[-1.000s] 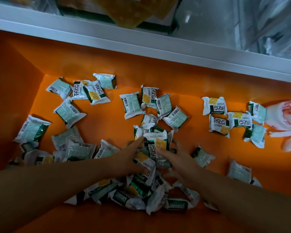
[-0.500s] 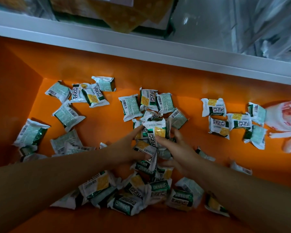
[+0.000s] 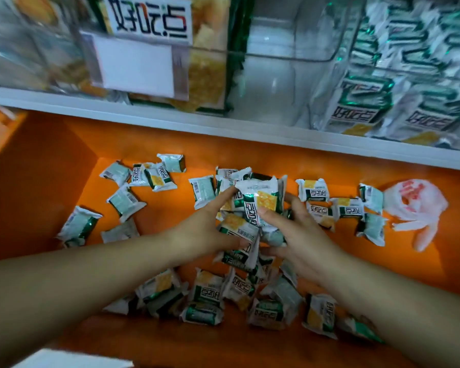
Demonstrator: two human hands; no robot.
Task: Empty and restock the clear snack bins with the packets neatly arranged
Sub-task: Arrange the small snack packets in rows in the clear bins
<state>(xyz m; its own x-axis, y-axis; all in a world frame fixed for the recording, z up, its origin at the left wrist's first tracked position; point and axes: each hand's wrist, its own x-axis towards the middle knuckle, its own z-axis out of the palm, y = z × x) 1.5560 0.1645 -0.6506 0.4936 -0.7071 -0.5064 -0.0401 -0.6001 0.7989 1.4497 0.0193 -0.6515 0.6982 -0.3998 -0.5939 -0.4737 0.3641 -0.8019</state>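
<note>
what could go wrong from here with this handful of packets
1. The bunch of white and green snack packets is only squeezed between the left hand and the right hand, and it sits unevenly. Outer packets could slip back onto the orange shelf floor.
2. The held packets face different ways, so if they are dropped as they are into the clear plastic bin, which looks empty, they would likely land untidy.

Left hand (image 3: 205,229) and right hand (image 3: 300,240) face inward, fingers (image 3: 223,196) curled.

Loose packets (image 3: 124,202) lie across the tray floor (image 3: 316,264), beneath the shelf (image 3: 223,131) of bins (image 3: 298,75).
</note>
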